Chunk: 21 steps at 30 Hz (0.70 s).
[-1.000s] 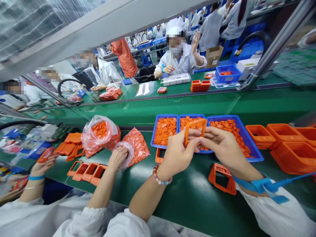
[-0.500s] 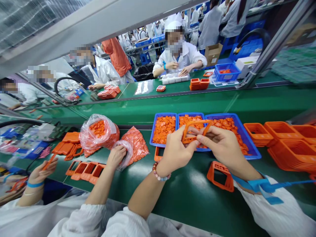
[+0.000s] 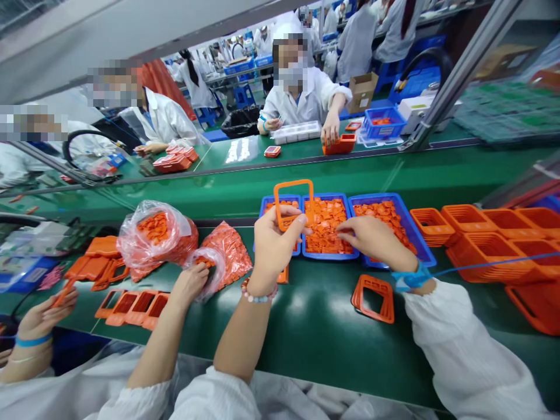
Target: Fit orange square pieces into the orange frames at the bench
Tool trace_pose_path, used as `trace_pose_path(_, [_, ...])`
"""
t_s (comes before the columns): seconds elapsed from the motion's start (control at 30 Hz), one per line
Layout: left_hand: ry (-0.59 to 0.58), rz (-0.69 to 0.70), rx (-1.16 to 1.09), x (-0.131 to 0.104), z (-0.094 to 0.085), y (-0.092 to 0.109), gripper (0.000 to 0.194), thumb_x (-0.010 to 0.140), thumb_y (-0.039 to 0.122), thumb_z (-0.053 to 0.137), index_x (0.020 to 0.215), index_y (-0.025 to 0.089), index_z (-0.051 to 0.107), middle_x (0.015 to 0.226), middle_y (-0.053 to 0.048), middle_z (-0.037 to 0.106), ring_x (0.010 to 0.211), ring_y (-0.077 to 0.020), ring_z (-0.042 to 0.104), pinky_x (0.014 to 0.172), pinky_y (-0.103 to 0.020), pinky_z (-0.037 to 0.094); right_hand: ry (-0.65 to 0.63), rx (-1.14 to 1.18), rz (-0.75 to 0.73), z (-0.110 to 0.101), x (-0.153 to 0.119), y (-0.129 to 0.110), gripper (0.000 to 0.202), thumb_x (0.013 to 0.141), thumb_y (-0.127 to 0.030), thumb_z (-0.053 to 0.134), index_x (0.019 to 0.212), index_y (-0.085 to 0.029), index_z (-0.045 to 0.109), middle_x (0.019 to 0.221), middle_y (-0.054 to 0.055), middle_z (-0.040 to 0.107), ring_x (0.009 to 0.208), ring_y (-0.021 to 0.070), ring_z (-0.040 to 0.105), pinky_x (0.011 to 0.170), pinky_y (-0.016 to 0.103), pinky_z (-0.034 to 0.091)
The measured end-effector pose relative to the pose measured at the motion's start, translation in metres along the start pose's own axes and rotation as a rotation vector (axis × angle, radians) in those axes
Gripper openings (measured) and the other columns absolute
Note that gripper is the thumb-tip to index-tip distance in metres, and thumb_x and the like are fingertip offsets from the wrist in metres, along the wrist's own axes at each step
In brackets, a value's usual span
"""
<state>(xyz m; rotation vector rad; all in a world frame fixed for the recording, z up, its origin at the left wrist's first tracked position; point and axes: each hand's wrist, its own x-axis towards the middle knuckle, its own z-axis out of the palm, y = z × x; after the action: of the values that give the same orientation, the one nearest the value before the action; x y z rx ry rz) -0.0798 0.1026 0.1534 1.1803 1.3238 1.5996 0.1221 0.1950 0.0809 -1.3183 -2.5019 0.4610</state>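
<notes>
Head view: I log two hands above the green bench (image 3: 324,326).
Left hand (image 3: 273,245): pinching orange frame (image 3: 293,201), held upright above blue trays (image 3: 396,198).
Right hand (image 3: 370,238): fingers loosely curled over middle tray's orange pieces (image 3: 324,224), holding nothing visible.

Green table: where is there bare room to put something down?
The green table is bare between the left hand with its orange frame and the loose frame, down to the near edge. It is crowded at the blue trays, the orange baskets and the bags.
</notes>
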Motion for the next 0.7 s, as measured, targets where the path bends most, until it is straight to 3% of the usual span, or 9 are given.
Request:
trace_pose_path(0.07, [-0.011, -0.009, -0.002, 0.000, 0.000, 0.000, 0.018, 0.078, 0.026, 0.074, 0.086, 0.016, 0.062, 0.068, 0.001, 0.067, 0.060, -0.0132, 0.070, 0.049, -0.018, 0.053, -0.071, -0.112, 0.008, 0.010, 0.003, 0.000, 0.022, 0.088, -0.020, 0.060, 0.100, -0.023, 0.079, 0.099, 0.008, 0.078, 0.094, 0.0284, 0.071, 0.076, 0.034, 0.049])
trace_pose_path(0.23, [-0.032, -0.024, -0.004, 0.000, 0.004, -0.001, 0.017, 0.077, 0.025, 0.074, 0.084, 0.016, 0.061, 0.069, 0.001, 0.067, 0.058, -0.0131, 0.070, 0.047, -0.018, 0.052, -0.089, -0.205, -0.034, 0.023, 0.006, -0.012, 0.026, 0.093, -0.023, 0.056, 0.109, -0.024, 0.076, 0.108, 0.010, 0.073, 0.094, 0.0235, 0.069, 0.073, 0.029, 0.048])
trace_pose_path(0.43, [-0.052, -0.030, -0.001, -0.001, 0.003, 0.000, 0.017, 0.078, 0.026, 0.073, 0.083, 0.016, 0.061, 0.073, 0.000, 0.067, 0.058, -0.0127, 0.070, 0.047, -0.018, 0.053, -0.091, -0.197, -0.042, 0.030, 0.007, -0.016, 0.029, 0.095, -0.022, 0.049, 0.099, -0.023, 0.078, 0.109, 0.008, 0.073, 0.093, 0.0218, 0.069, 0.067, 0.027, 0.046])
trace_pose_path(0.57, [-0.055, -0.054, 0.006, 0.003, 0.001, -0.005, 0.019, 0.078, 0.029, 0.074, 0.086, 0.015, 0.062, 0.079, -0.002, 0.068, 0.062, -0.0146, 0.072, 0.049, -0.019, 0.054, -0.018, -0.018, -0.015, 0.025, 0.008, -0.011, 0.021, 0.090, -0.023, 0.056, 0.092, -0.021, 0.077, 0.095, 0.007, 0.075, 0.085, 0.0221, 0.068, 0.068, 0.030, 0.046])
trace_pose_path(0.7, [-0.062, -0.112, -0.069, 0.012, 0.005, -0.023, 0.019, 0.082, 0.029, 0.070, 0.093, 0.015, 0.063, 0.092, -0.005, 0.069, 0.066, -0.0144, 0.073, 0.056, -0.021, 0.057, 0.207, 0.381, -0.011, 0.009, 0.004, -0.015, 0.023, 0.088, -0.028, 0.059, 0.100, -0.018, 0.076, 0.091, 0.008, 0.076, 0.077, 0.0208, 0.067, 0.071, 0.034, 0.050])
